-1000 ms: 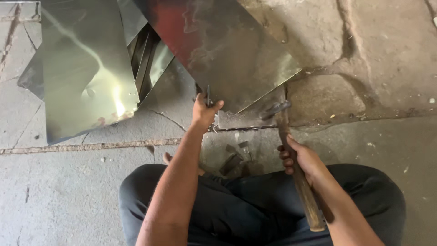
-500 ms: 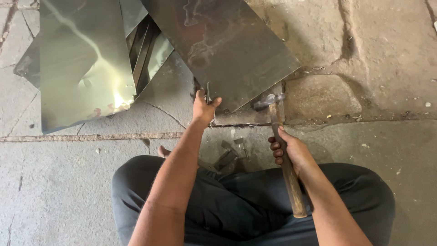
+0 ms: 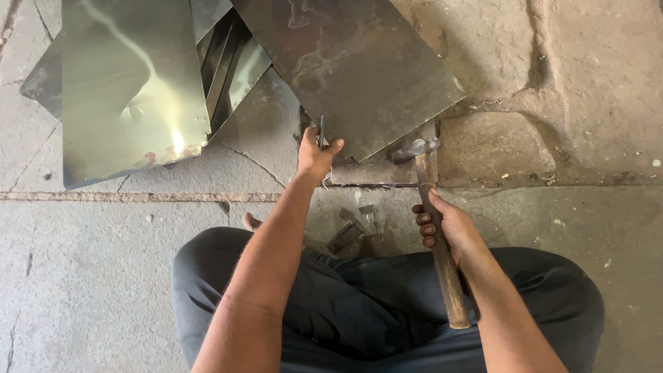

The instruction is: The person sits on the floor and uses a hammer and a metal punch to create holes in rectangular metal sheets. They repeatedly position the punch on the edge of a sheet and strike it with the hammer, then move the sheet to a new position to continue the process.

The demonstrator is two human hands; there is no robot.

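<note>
My left hand grips a thin metal chisel, held upright against the near edge of a dark metal sheet on the stone floor. My right hand holds a hammer by its wooden handle. The hammer's steel head rests low over a flat metal plate beside the sheet's corner, a short way right of the chisel. I sit cross-legged in dark trousers.
A shiny reflective sheet lies to the upper left over other sheets and strips. Small metal offcuts lie by my knees. The floor is cracked stone slabs with a joint line running across.
The hammer head has come down and left toward the plate by the chisel. My left hand stays on the chisel. The camera view has shifted slightly.
</note>
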